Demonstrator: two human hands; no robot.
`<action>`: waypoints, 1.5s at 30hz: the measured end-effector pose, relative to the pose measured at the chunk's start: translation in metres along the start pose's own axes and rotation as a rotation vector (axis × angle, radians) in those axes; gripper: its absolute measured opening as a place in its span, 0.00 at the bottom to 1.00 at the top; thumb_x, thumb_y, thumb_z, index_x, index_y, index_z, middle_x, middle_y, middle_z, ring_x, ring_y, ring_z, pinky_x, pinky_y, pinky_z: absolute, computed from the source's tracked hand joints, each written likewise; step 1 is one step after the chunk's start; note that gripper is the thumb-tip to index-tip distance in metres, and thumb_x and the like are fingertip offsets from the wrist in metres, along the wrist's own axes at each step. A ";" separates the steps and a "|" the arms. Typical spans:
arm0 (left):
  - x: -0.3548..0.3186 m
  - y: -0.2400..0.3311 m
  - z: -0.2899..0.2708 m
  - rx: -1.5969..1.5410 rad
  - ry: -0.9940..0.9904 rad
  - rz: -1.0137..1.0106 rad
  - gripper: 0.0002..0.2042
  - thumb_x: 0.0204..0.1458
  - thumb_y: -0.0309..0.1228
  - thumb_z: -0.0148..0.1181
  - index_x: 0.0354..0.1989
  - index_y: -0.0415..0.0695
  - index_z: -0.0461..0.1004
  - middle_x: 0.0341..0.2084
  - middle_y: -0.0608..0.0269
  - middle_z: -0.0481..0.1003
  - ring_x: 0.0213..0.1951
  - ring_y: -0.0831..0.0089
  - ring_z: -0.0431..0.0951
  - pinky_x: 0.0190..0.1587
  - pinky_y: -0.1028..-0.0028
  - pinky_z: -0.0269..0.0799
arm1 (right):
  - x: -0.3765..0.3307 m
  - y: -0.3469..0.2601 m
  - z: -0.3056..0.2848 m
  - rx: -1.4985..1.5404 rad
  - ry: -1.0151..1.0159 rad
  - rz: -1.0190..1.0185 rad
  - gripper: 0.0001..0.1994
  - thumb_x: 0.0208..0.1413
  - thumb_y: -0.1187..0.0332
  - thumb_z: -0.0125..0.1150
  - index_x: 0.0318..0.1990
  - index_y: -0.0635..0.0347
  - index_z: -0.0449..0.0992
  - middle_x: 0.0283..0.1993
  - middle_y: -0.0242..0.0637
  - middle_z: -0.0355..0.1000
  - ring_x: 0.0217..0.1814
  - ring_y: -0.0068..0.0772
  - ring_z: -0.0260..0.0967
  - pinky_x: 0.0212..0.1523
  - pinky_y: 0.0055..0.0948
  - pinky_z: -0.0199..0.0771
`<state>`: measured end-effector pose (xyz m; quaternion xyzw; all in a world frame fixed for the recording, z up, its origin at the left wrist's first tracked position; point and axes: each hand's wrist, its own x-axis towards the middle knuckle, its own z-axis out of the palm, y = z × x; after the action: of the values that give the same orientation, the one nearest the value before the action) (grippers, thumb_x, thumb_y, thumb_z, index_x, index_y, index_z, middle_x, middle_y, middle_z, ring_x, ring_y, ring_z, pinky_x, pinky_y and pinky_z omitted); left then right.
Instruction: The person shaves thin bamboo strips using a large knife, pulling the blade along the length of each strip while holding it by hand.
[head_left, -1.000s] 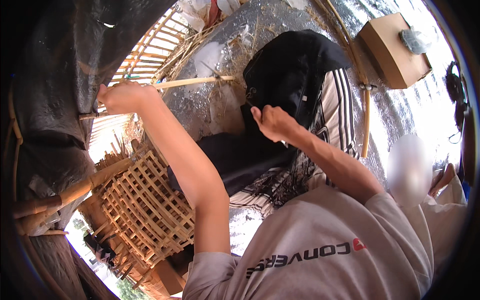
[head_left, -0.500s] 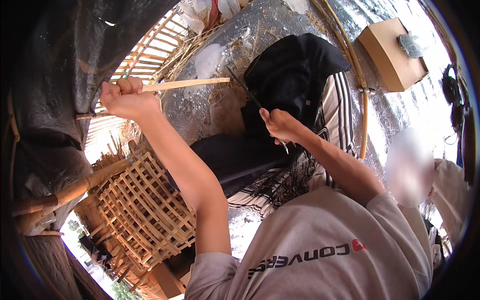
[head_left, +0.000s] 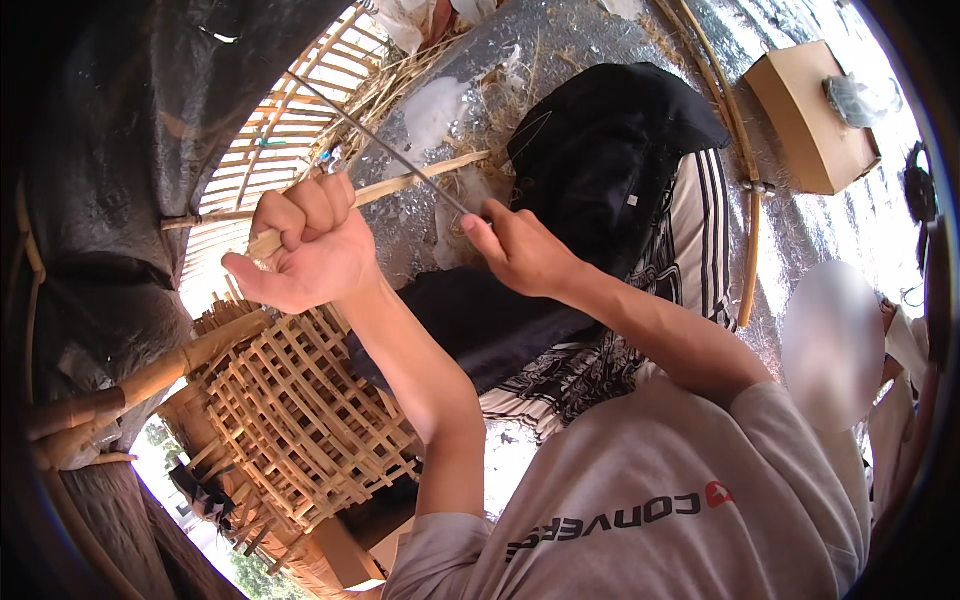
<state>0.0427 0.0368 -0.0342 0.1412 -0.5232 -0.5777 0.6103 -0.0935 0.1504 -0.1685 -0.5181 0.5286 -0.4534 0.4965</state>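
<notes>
My left hand (head_left: 312,243) is closed around one end of a pale bamboo strip (head_left: 384,187), its palm side turned up. From that fist the strip runs to the right, ending near the black cloth (head_left: 610,140) spread over my legs. Closed on the handle end of a long, thin knife (head_left: 375,139) is my right hand (head_left: 525,247); its fingers cover the handle. The dark blade points to the upper left and crosses over the strip in the picture. Whether blade and strip touch, I cannot tell.
Left of my legs stands a woven bamboo lattice (head_left: 300,420). Bamboo slats (head_left: 285,115) lie beyond my left hand. To the right are a bamboo pole (head_left: 742,150), a cardboard box (head_left: 805,125) with a clear plastic packet (head_left: 855,103), and another person (head_left: 900,400).
My left hand has come nearer and to the right with the strip, its palm rolling upward. My right hand has shifted left, and the knife blade now reaches further to the upper left, across the strip.
</notes>
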 end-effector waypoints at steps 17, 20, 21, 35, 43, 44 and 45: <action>-0.002 0.004 -0.019 0.001 -0.167 0.018 0.25 0.63 0.52 0.42 0.18 0.51 0.49 0.11 0.74 0.46 0.16 0.80 0.40 0.22 0.73 0.38 | 0.027 0.020 -0.006 -0.239 0.121 0.093 0.26 0.68 0.51 0.43 0.31 0.70 0.68 0.19 0.60 0.68 0.26 0.65 0.69 0.28 0.51 0.68; -0.006 0.004 -0.014 0.069 -0.164 0.026 0.25 0.65 0.50 0.41 0.17 0.52 0.48 0.10 0.74 0.44 0.15 0.80 0.38 0.22 0.73 0.37 | 0.037 0.048 -0.023 -0.174 -0.109 0.634 0.28 0.69 0.49 0.39 0.29 0.70 0.69 0.19 0.57 0.70 0.23 0.57 0.73 0.28 0.46 0.73; -0.006 0.002 -0.011 0.080 -0.186 0.021 0.25 0.66 0.49 0.40 0.17 0.52 0.47 0.10 0.74 0.43 0.15 0.80 0.37 0.21 0.73 0.36 | 0.037 0.050 -0.022 -0.208 -0.110 0.580 0.29 0.69 0.49 0.37 0.30 0.70 0.68 0.20 0.56 0.71 0.23 0.53 0.75 0.31 0.45 0.75; 0.000 0.013 -0.015 0.149 0.400 0.079 0.25 0.62 0.45 0.43 0.15 0.55 0.39 0.09 0.75 0.38 0.16 0.79 0.33 0.23 0.72 0.32 | 0.032 0.075 -0.007 -0.196 -0.063 0.670 0.39 0.69 0.46 0.32 0.19 0.74 0.74 0.13 0.53 0.69 0.17 0.50 0.74 0.26 0.45 0.77; -0.002 0.012 -0.020 0.189 0.573 0.110 0.26 0.60 0.44 0.46 0.16 0.55 0.39 0.11 0.74 0.37 0.18 0.78 0.34 0.24 0.72 0.32 | 0.005 0.053 0.002 -0.399 -0.038 0.398 0.29 0.67 0.48 0.40 0.34 0.73 0.72 0.29 0.67 0.73 0.36 0.70 0.73 0.40 0.56 0.74; -0.002 0.015 -0.019 0.181 0.575 0.109 0.26 0.60 0.44 0.46 0.16 0.55 0.39 0.11 0.74 0.37 0.18 0.78 0.34 0.24 0.72 0.32 | 0.003 0.051 0.001 -0.386 -0.014 0.357 0.29 0.67 0.48 0.40 0.33 0.73 0.71 0.29 0.66 0.73 0.36 0.70 0.73 0.40 0.56 0.74; -0.001 0.020 -0.019 0.181 0.635 0.104 0.25 0.60 0.43 0.45 0.16 0.55 0.38 0.11 0.75 0.37 0.17 0.78 0.34 0.24 0.71 0.32 | 0.000 0.049 -0.001 -0.393 -0.003 0.333 0.29 0.67 0.49 0.41 0.32 0.73 0.71 0.29 0.66 0.73 0.35 0.70 0.73 0.40 0.56 0.74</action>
<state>0.0694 0.0357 -0.0270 0.3408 -0.3628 -0.4240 0.7566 -0.0993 0.1529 -0.2171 -0.5111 0.6841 -0.2530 0.4548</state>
